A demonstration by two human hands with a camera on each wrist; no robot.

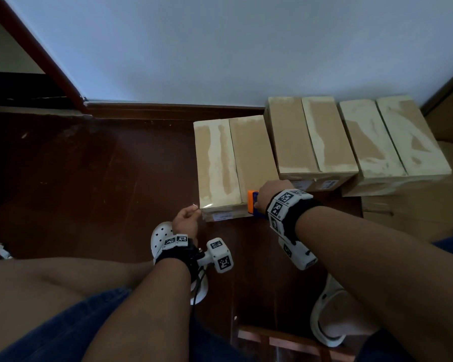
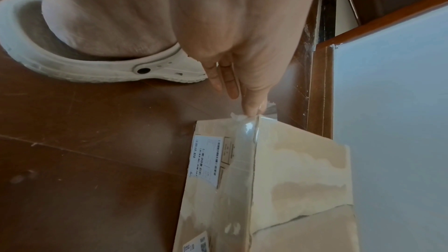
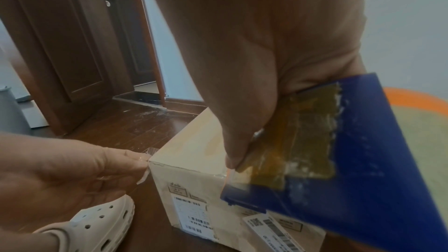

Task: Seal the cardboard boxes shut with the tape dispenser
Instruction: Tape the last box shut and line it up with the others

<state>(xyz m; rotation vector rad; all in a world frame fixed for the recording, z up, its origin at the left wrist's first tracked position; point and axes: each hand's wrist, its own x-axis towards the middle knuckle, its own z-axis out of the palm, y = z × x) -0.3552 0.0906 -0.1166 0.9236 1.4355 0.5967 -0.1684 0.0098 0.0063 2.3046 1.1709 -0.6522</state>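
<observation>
The nearest cardboard box (image 1: 233,165) lies on the dark wood floor with its flaps closed. My left hand (image 1: 194,211) pinches a clear tape end (image 2: 238,119) at the box's near left corner (image 2: 257,120). Clear tape (image 2: 244,137) runs along the near top edge of the box (image 3: 194,175). My right hand (image 1: 270,190) grips the blue and orange tape dispenser (image 1: 253,202) at the near right corner. In the right wrist view the dispenser's blue plate (image 3: 351,170) is pressed against the box edge under my thumb (image 3: 242,141). The left hand (image 3: 143,158) shows there too.
Two more closed boxes (image 1: 309,137) (image 1: 392,137) stand to the right against the pale wall. Flattened cardboard (image 1: 413,212) lies at the far right. My white clogs (image 1: 160,236) (image 1: 327,317) are on the floor near the box. A brown door frame (image 1: 37,53) is at left.
</observation>
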